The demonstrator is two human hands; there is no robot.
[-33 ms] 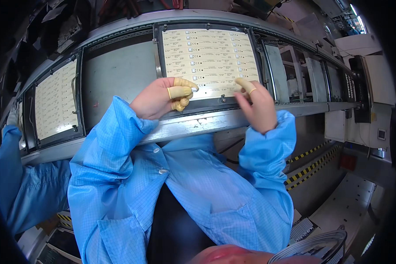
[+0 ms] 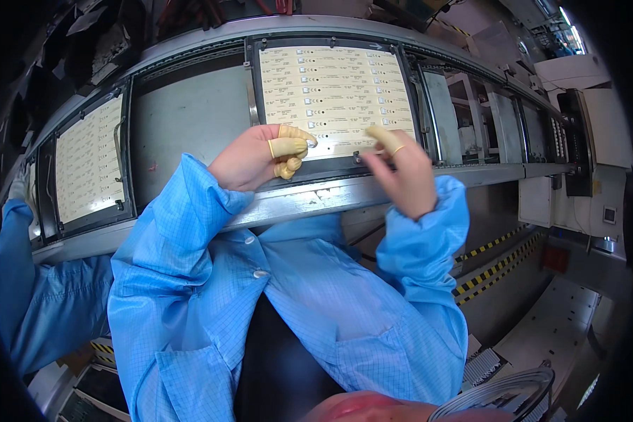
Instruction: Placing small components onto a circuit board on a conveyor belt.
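A cream-coloured circuit-board panel [image 2: 341,81] with rows of small white square parts lies in a black carrier frame [image 2: 334,167] in front of me. My left hand [image 2: 257,156], wearing yellow finger cots, is over the frame's near left corner. Its thumb and forefinger pinch a small whitish piece [image 2: 311,143], mostly covered by the fingertips. Above the panel's near right part is my right hand [image 2: 403,169], also with finger cots. The right thumb and forefinger are apart, and I see nothing between them.
The carrier rests on a conveyor with a metal front rail [image 2: 309,200]. Another panel [image 2: 90,162] sits in a frame to the left, near a co-worker's blue sleeve [image 2: 13,246]. Dark bins [image 2: 109,53] stand at the far left. A metal plate [image 2: 193,116] lies between the panels.
My right hand has shifted left, toward my left hand, uncovering a bit of the panel's right side. The left hand keeps its pinch in the same place.
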